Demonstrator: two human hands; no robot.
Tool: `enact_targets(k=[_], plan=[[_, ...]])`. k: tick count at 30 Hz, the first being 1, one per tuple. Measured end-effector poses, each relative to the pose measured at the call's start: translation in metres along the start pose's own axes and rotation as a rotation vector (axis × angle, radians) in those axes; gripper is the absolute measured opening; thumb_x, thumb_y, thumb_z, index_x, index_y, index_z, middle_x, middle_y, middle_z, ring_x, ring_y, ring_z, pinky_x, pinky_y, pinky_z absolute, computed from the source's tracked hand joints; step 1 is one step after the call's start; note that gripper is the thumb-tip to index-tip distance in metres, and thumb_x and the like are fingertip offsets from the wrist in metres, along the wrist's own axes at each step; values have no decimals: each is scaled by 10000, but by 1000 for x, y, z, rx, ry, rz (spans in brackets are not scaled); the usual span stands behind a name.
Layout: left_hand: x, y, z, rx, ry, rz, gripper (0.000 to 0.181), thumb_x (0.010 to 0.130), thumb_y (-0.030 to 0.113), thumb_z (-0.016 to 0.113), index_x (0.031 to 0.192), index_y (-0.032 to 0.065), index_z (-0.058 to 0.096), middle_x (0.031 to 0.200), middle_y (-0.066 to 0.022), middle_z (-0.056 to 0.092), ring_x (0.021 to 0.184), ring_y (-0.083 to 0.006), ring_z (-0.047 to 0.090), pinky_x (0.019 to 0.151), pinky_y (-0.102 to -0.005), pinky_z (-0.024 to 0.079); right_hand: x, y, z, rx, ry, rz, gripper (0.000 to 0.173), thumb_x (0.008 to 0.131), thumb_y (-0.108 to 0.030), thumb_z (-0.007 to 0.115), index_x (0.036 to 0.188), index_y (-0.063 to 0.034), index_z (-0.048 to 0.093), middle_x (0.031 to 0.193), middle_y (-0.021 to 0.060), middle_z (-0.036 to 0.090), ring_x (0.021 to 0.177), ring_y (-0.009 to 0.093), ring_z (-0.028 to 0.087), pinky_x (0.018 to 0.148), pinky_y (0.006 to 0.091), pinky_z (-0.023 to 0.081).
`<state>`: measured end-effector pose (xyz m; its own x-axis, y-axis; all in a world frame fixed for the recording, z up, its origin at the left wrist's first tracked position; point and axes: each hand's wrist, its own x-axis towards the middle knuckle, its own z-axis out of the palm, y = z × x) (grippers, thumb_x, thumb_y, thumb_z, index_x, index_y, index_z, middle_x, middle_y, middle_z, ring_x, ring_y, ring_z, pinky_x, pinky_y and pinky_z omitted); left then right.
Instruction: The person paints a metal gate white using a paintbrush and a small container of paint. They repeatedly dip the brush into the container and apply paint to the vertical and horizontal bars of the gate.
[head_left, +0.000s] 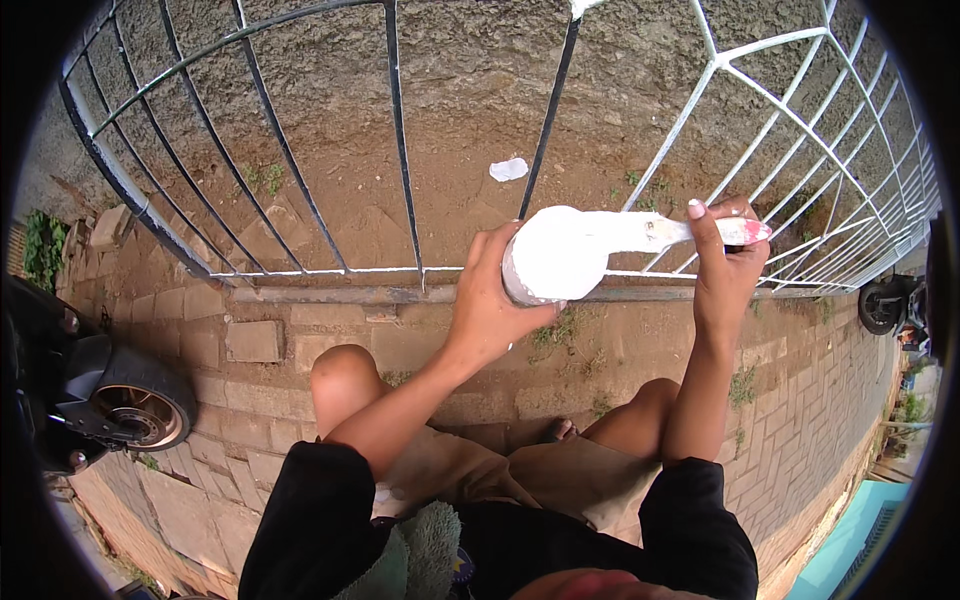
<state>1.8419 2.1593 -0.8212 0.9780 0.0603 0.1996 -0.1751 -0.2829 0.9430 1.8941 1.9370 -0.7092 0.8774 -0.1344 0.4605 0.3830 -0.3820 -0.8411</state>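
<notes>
My left hand (491, 296) is wrapped around a small round container of white paint (559, 255), held just before the metal fence. A paintbrush (630, 231) lies level over the container's right side, its bristle end white and meeting the paint; where the bristles end cannot be told. My right hand (724, 251) grips the brush handle, which shows white and red. Behind both hands stands the fence; its left bars (401, 135) are dark with white specks, while its right bars (757, 142) are white. The bottom rail (360, 271) shows white.
A white scrap (509, 169) lies on the soil behind the fence, below a rough wall (480, 67). A motorcycle wheel (139, 409) stands at the left, another motorcycle (885, 304) at the far right. A loose paving block (255, 341) rests near the pipe-like edge (337, 295) under the fence.
</notes>
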Motion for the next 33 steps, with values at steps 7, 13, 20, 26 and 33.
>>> enact_targets(k=[7,13,20,26,33], plan=[[5,-1,-9,-27,73,29,861,641,187,902,1381,-11,509,1264,-178,538,1205,-351,585,1022,-446,484,6,5,-7,110,45,48,241,905,-115,788,792,-73,579,734,-57,536,690,35,457,623,233,354],[6,3,-14,-55,87,21,842,642,177,906,1367,-9,521,1253,-175,543,1199,-347,583,1021,-443,482,2,3,-3,191,119,-56,240,899,-122,795,805,-64,582,748,-45,548,698,46,474,633,237,371],[4,3,-16,-80,84,38,856,649,184,907,1379,-18,509,1269,-180,543,1221,-344,576,1029,-446,479,0,10,-5,180,99,12,232,904,-128,796,817,-69,589,770,-38,559,702,45,476,641,235,374],[1,1,-19,-62,83,38,856,651,187,905,1379,-22,504,1275,-182,543,1224,-346,575,1032,-448,479,0,10,-1,296,107,39,203,918,-132,788,846,-76,606,764,-52,550,727,43,477,659,236,372],[4,1,-16,-71,55,28,849,653,190,906,1371,-24,508,1273,-180,542,1223,-343,570,1034,-445,474,1,10,-4,166,91,59,230,922,-162,787,834,-67,597,748,-58,538,710,37,461,644,235,362]])
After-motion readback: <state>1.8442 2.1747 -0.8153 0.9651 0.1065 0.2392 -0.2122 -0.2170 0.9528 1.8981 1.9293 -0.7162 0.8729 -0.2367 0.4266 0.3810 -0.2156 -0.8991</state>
